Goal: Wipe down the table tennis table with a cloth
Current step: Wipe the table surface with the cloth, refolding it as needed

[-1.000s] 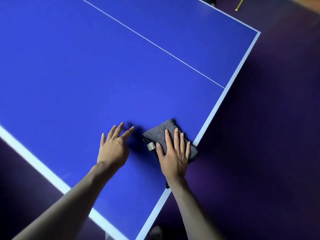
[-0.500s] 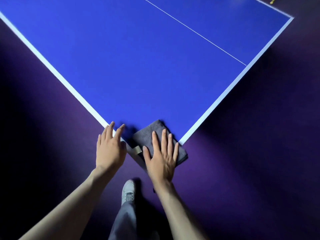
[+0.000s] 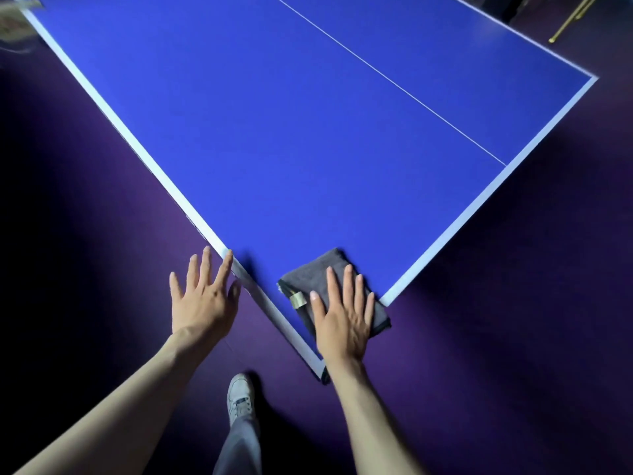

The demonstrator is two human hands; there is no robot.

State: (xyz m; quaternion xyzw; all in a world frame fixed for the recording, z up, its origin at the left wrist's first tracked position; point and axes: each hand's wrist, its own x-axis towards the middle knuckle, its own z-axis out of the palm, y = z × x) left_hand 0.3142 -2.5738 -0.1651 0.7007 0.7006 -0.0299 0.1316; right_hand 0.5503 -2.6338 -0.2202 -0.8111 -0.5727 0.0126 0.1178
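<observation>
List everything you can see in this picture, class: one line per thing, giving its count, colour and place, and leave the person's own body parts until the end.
Table tennis table: one, blue with white edge lines and a thin white centre line, filling the upper middle, its near corner at the bottom centre.
Cloth: one, dark grey, folded, with a small pale tag, on the table's near corner, its right part hanging over the edge.
Floor: purple, dark, all around the table.
Metal leg: gold-coloured, top right corner; what it belongs to is out of view.
Blurred object: pale, top left corner; cannot tell what it is.
Shoe: one, white, on the floor at bottom centre, below a grey trouser leg.
Left hand: fingers spread, at the table's left edge.
Right hand: flat, pressing on the cloth.
</observation>
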